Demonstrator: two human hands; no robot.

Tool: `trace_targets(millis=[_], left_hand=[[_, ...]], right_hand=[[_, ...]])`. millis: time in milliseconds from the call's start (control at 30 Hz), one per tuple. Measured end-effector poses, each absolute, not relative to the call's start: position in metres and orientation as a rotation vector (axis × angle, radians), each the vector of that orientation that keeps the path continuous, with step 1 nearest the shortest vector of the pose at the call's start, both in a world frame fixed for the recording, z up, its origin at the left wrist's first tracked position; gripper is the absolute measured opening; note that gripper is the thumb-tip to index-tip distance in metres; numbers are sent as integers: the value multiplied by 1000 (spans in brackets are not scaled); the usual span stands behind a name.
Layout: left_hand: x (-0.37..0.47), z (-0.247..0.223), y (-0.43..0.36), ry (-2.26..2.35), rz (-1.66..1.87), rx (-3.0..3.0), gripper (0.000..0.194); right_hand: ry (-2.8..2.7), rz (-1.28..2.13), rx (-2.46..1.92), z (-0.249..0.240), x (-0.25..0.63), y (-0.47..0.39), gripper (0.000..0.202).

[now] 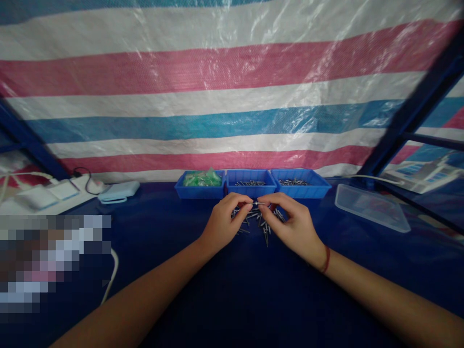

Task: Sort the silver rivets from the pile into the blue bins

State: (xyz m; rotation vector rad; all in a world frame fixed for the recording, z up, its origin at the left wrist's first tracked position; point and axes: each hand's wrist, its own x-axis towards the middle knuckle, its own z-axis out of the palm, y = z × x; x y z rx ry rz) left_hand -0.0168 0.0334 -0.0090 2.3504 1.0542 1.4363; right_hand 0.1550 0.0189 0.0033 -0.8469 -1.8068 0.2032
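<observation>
My left hand (226, 217) and my right hand (292, 220) meet in front of the blue bins, fingertips pinched. Between them lies a small thin metal piece, seemingly a blind rivet (255, 203), held level with one end in each hand. Under and behind the hands, a loose pile of similar rivets (266, 227) spreads on the dark blue table (232, 290); my fingers hide part of it. The fine detail of the held piece is too small to make out.
Three blue bins stand in a row: the left bin (200, 193) with green plastic packets, the middle bin (250, 176) and right bin (304, 192) with metal pieces. A clear plastic lid (371, 208) lies right. Left are a light blue case (119, 192), power strip (61, 195) and white cable (113, 270).
</observation>
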Motion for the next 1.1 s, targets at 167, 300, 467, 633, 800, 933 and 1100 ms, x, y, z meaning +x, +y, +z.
trace_targets(millis=[167, 300, 467, 633, 800, 933, 1100], left_hand=[[-17, -8, 33, 1038, 1413, 2345, 10], [-16, -8, 31, 1064, 1402, 2342, 13], [-16, -11, 33, 1093, 1394, 2318, 19], [-15, -12, 35, 1065, 1337, 2359, 16], [-12, -11, 28, 1282, 1083, 2581, 20], [-10, -12, 25, 1411, 881, 2705, 18], [-11, -14, 27, 1457, 832, 2683, 11]], right_hand=[[-1824, 228, -857, 7, 153, 15, 9], [-1839, 304, -920, 7, 156, 20, 10], [-1718, 158, -1112, 14, 181, 45, 20], [-1538, -87, -1491, 17, 220, 74, 27], [-1575, -106, -1578, 7, 226, 80, 31], [-1697, -87, -1439, 5, 207, 67, 26], [-1881, -38, -1271, -5, 182, 51, 23]])
